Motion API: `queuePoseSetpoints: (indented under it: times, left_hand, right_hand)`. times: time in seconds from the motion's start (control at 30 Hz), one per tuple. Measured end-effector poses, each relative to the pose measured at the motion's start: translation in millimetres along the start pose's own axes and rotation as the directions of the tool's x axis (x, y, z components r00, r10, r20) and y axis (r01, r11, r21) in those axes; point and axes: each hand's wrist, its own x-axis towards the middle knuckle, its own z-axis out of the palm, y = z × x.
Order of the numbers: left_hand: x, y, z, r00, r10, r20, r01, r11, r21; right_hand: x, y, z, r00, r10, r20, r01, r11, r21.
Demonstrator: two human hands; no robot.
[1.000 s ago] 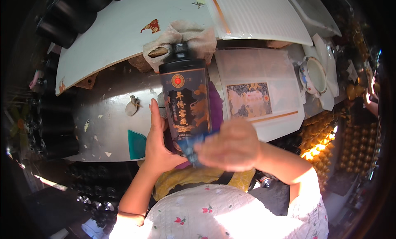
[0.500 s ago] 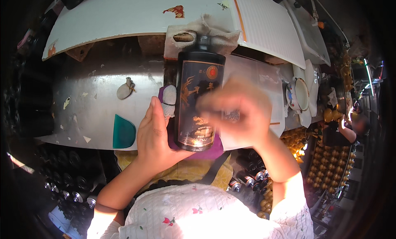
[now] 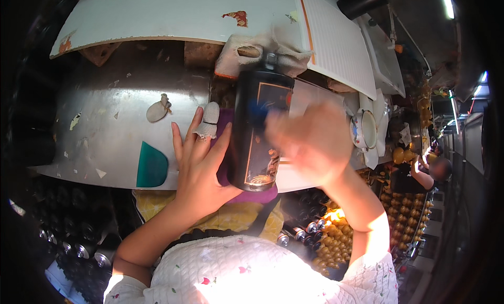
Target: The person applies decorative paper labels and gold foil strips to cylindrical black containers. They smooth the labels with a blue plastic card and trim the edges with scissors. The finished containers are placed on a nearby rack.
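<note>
A black bottle (image 3: pixel 243 141) with a gold-framed picture label lies before me, its neck toward a cloth-wrapped block (image 3: pixel 229 62). My left hand (image 3: pixel 197 173) is open on its left side, fingers spread and thumb reaching to the bottle's lower end. A whitish cloth finger cover (image 3: pixel 209 118) sits on one of its fingers. Over the bottle's right side is my right hand (image 3: pixel 317 144), smeared by motion. A blurred dark blue patch shows near its fingertips; I cannot tell what it is. Purple cloth (image 3: pixel 261 195) shows under the bottle.
On the metal tabletop (image 3: pixel 105 146) lie a teal scraper (image 3: pixel 151 166) and a small tied cloth bundle (image 3: pixel 157 111). A white board (image 3: pixel 178 15) crosses the back. An enamel pot (image 3: pixel 364 129) stands right. Several black bottles lie below the table; another person (image 3: pixel 420 175) is far right.
The bottle has turned, bringing its label toward the right. My left hand's fingers have spread away from its side. My right hand still blurs over the bottle. The whole view has shifted slightly.
</note>
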Motion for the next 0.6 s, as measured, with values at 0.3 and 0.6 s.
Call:
queuePoseSetpoints:
  times: [0.3,0.6]
  left_hand:
    - [-0.6,6.6,4.5,0.998,0.020,-0.056,-0.021,1.000,-0.021]
    - [-1.4,0.2,5.3,0.999,0.018,-0.035,-0.019,1.000,-0.018]
  right_hand:
    - [33.9,17.4,-7.9,0.962,0.266,-0.052,-0.262,0.962,0.074]
    - [-39.4,-46.0,0.1,0.986,0.150,-0.071,-0.147,0.988,0.047]
